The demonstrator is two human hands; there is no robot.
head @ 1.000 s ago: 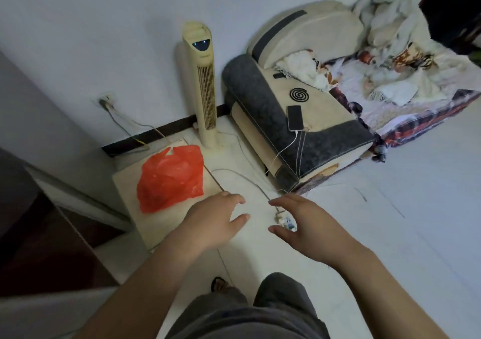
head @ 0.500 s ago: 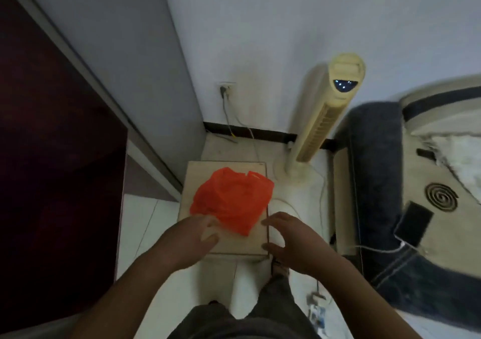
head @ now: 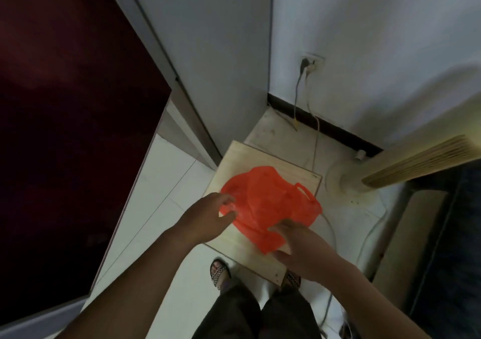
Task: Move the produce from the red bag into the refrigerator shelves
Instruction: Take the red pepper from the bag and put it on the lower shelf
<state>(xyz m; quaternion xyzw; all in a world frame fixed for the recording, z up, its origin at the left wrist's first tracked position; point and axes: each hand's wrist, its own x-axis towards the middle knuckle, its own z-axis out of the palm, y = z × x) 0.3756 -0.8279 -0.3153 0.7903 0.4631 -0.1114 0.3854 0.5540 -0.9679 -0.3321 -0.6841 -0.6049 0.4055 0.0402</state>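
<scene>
- Red bag [head: 268, 203]: lies crumpled on the wooden board [head: 247, 245], beside the dark refrigerator door [head: 65, 130].
- Left hand [head: 205, 216]: fingers spread, touching the bag's left edge; no grasp.
- Right hand [head: 302, 250]: open at the bag's near corner; grip possibly starting, unclear.

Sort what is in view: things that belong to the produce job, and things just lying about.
For the job: red bag, left hand, right hand, dark red refrigerator door.

Just about: wooden board under the bag, tower fan, wall socket, cables.
</scene>
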